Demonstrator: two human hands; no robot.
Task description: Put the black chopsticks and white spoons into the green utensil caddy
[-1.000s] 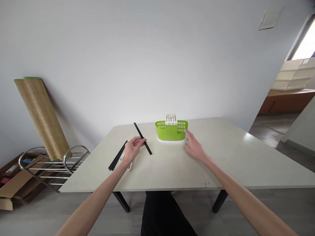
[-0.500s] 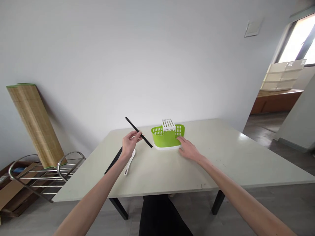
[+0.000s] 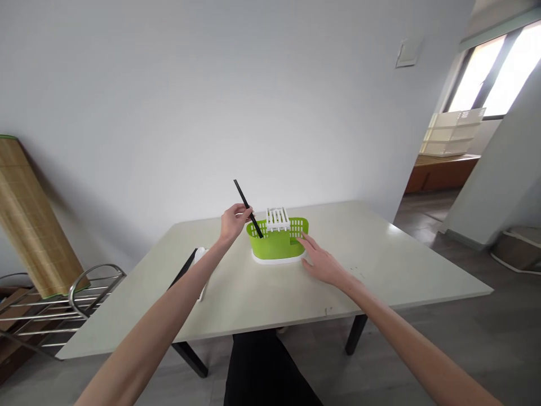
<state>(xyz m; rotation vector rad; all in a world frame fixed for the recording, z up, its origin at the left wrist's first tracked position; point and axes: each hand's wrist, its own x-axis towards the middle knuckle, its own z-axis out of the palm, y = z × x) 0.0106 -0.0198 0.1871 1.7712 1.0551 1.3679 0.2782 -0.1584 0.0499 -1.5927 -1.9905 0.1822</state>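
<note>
My left hand (image 3: 235, 221) pinches black chopsticks (image 3: 242, 195), tilted with their lower tips at the left front rim of a green cutlery basket (image 3: 270, 247). Whether the tips are inside or just in front of the rim, I cannot tell. The basket has a white base and a white slotted rack (image 3: 278, 218) on top. My right hand (image 3: 323, 265) is at the basket's right end, fingers apart, fingertips touching or very close to it. Partly hidden by my left forearm, a white spoon (image 3: 200, 254) and more black chopsticks (image 3: 184, 267) lie on the table.
The pale table (image 3: 270, 299) stands against a white wall. A rolled bamboo mat (image 3: 36, 225) leans at the left beside a metal rack (image 3: 80, 299). White drawers (image 3: 452, 132) stand at the far right near a window.
My left hand has moved up and right, bringing the chopsticks to the basket and tilting them steeper. My right hand stays near the basket's right end. The view has shifted right.
</note>
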